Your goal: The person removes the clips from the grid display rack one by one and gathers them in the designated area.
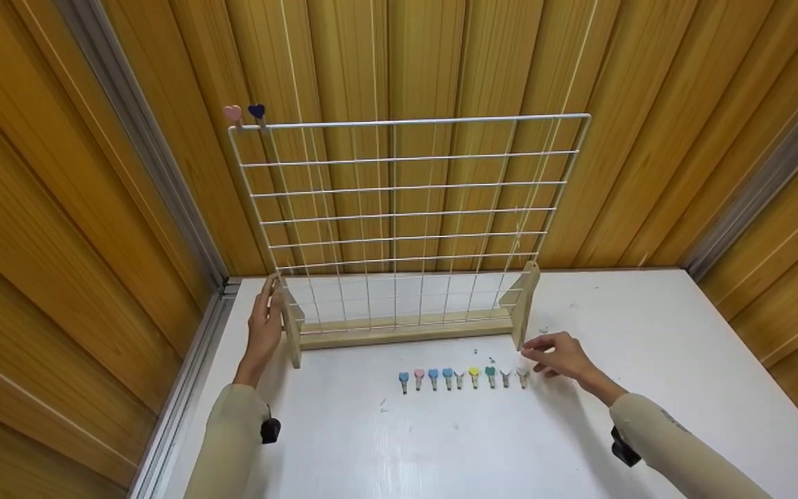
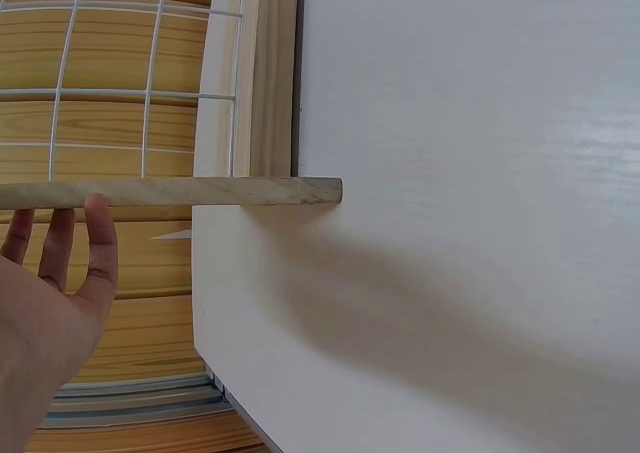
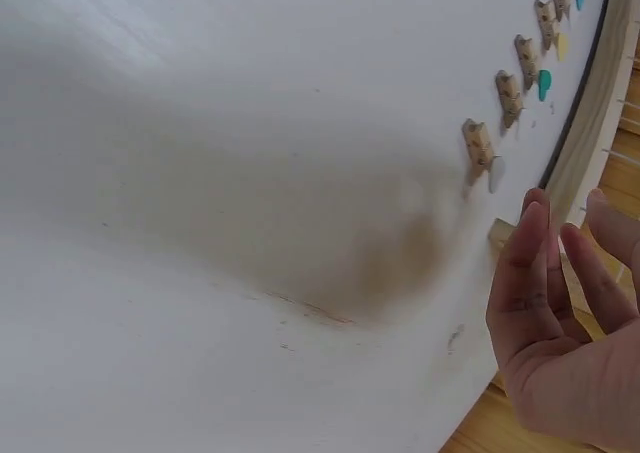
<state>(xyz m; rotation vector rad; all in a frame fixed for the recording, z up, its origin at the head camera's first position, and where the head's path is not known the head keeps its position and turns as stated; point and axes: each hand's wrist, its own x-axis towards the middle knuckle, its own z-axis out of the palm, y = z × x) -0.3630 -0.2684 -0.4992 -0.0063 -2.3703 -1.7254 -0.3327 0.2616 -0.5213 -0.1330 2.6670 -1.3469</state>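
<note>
A white wire grid stands upright in a wooden stand. Against the outer side of the stand's left end piece, my left hand rests its fingertips; its fingers are fairly straight. My right hand hovers by the right foot of the stand, thumb and fingers bent loosely with a gap between them and nothing held. Just left of it lies a row of several small wooden clothespins with heart heads, among them a yellow one, a green one and a whitish one nearest that hand.
A pink heart clothespin and a dark blue one sit on the grid's top left wire. The white table meets wood-panelled walls behind and at both sides. Small marks dot the tabletop.
</note>
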